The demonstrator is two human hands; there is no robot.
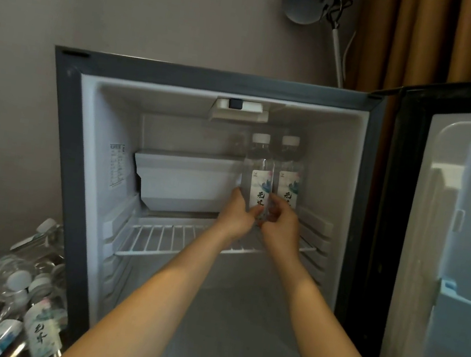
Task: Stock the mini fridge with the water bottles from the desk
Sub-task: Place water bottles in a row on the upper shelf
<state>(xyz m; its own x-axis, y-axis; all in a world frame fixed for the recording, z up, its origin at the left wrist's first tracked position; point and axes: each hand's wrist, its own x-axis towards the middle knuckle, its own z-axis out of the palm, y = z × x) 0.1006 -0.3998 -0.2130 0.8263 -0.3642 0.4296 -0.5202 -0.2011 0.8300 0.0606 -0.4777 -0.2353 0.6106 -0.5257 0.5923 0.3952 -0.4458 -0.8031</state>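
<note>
1. Both hands, left hand [237,213] and right hand [280,224], pinch the water bottle [258,178] at centre frame, upright on the wire shelf [159,237].
2. Best seated flush beside the second bottle [289,173]; spare bottles [13,307] wait lower left.

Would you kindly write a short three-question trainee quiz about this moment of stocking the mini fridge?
1. True or false: the fridge door is shut.
2. How many water bottles stand upright on the wire shelf?
3. Which hands touch the nearer bottle? A) left only B) right only C) both

Key:
1. False; it is swung open to the right.
2. Two, side by side at the shelf's right end.
3. C; the left hand and the right hand hold its lower part.
</note>
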